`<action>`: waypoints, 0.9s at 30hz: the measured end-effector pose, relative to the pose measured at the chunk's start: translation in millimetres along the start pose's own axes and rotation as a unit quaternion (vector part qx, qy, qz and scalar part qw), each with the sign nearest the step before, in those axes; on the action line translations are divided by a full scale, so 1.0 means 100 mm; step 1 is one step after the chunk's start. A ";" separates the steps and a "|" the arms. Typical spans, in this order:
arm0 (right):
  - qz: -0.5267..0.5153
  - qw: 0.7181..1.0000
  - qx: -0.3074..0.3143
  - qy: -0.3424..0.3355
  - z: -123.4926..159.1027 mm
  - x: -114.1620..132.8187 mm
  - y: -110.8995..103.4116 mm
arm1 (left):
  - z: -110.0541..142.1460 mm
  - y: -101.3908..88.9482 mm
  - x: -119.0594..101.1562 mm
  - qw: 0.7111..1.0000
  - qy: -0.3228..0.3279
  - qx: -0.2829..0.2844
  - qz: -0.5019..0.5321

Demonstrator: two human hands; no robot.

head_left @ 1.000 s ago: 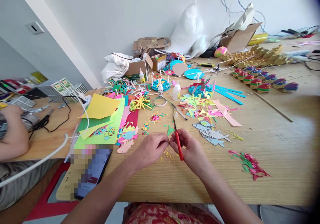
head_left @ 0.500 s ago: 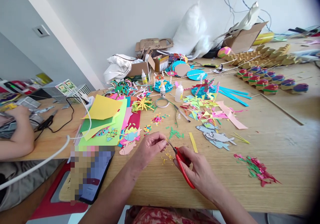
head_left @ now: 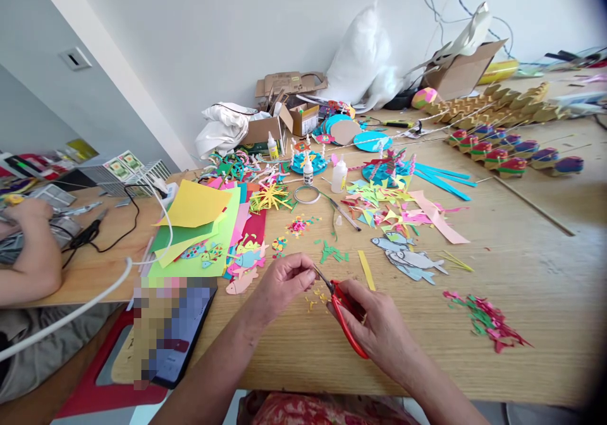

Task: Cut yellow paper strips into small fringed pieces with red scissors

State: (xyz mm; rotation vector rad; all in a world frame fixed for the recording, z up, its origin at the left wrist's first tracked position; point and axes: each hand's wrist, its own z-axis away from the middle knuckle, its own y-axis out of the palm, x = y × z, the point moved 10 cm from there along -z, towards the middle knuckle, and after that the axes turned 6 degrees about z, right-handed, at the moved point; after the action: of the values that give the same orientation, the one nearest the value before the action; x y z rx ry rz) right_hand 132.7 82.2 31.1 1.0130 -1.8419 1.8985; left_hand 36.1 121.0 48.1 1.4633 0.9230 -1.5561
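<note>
Red-handled scissors (head_left: 349, 327) are gripped in my right hand (head_left: 374, 317), their blades pointing up and left. The blade tips reach the fingertips of my left hand (head_left: 289, 283), which is closed in a pinch; what it pinches is too small to make out. Below the blades lie tiny yellow paper clippings (head_left: 315, 300). Just beyond my right hand is a yellow paper strip (head_left: 366, 270), and green paper snippets (head_left: 333, 252) lie farther back between the hands.
Paper fish (head_left: 408, 257) and red-green scraps (head_left: 493, 324) lie to the right. Coloured sheets (head_left: 194, 203) and a phone (head_left: 180, 336) are on the left. Glue bottles (head_left: 339, 177) and a tape ring (head_left: 307, 195) stand farther back. Another person's arm (head_left: 31, 254) rests at far left.
Both hands stay nearly in place. The scissors and my right hand have shifted very slightly left, and the whole view has moved a little.
</note>
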 end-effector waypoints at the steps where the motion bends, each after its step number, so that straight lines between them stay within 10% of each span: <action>1: 0.002 1.000 0.000 0.002 0.00 0.00 0.00 | 0.00 0.00 0.00 1.000 0.001 0.003 -0.001; 27: 0.106 0.993 -0.038 -0.044 0.07 0.03 -0.10 | 0.00 0.02 0.00 0.999 -0.020 0.039 -0.021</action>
State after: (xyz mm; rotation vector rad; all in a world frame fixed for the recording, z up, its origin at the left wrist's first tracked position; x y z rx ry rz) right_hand 139.3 76.0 40.3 0.9216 -2.1320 1.9097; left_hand 37.5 119.9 47.9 1.4699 0.8835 -1.6631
